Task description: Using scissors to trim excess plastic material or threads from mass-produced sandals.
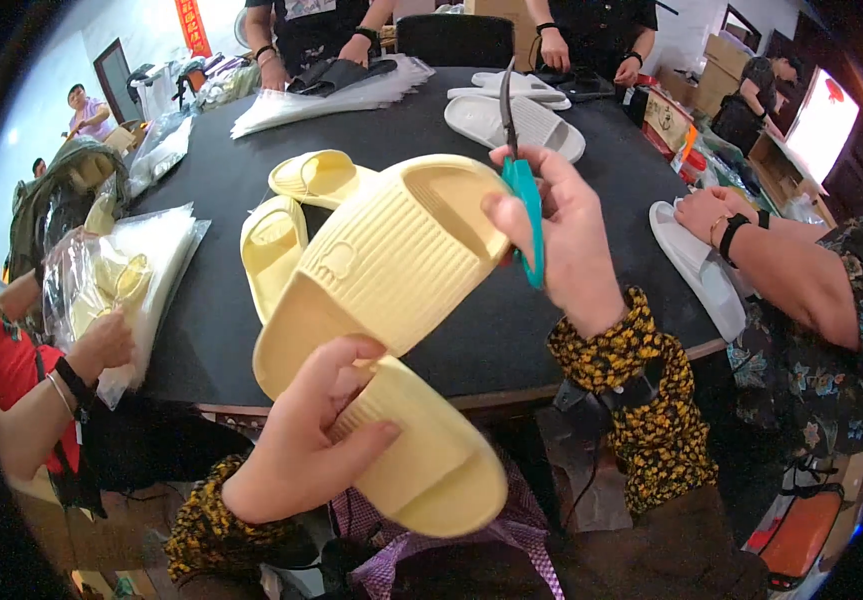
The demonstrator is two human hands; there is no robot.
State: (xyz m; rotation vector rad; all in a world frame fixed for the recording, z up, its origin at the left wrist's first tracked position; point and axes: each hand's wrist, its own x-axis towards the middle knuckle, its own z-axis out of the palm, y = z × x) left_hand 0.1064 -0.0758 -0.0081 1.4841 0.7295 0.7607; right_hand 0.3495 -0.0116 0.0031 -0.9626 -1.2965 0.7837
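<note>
My left hand (316,440) is closed on a pale yellow slide slipper (441,475), low in front of me. Its fingers also reach the near end of a second yellow slide slipper (386,260), which is tilted above the table edge and has a ribbed strap with a small raised motif. Teal-handled scissors (523,210) are held in my right hand (571,230), their dark blades pointing up and away. My right thumb lies at the far end of the second slipper. Behind it, two more yellow slippers (273,250) rest on the dark table (221,330).
Clear plastic bags (166,260) lie at the left, by a person's hand (101,345). Across the table are a stack of bags (321,100) and grey slippers (521,120). Another person's hands (711,212) rest near a white slipper (696,265) on the right.
</note>
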